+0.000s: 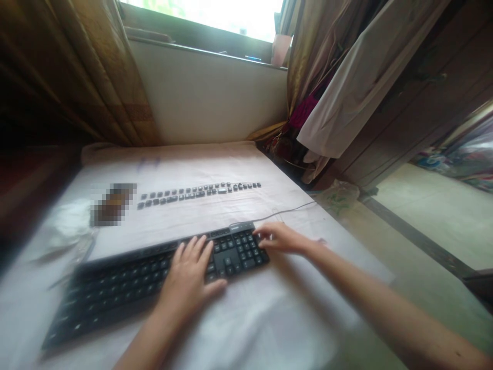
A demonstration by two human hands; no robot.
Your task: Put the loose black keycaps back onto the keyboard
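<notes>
A black computer keyboard point(227, 257) lies at a slant on the white-covered surface, its number pad at the right end. My left hand point(188, 272) rests on it palm down, fingers stretched out and slightly spread, covering keys right of the middle. At the number pad's top right edge is my right hand point(279, 237), with thumb and forefinger bent in close to each other. Anything small between those fingertips is too blurred to make out. Beyond the keyboard, several loose dark keycaps point(200, 193) stand in two long rows.
A thin cable point(290, 209) runs from the keyboard's back to the right edge of the white cover point(288, 308). A white crumpled thing point(71, 223) and a pixelated brown patch point(113, 205) are at left. Curtains point(115, 77) and a window point(215, 20) stand behind.
</notes>
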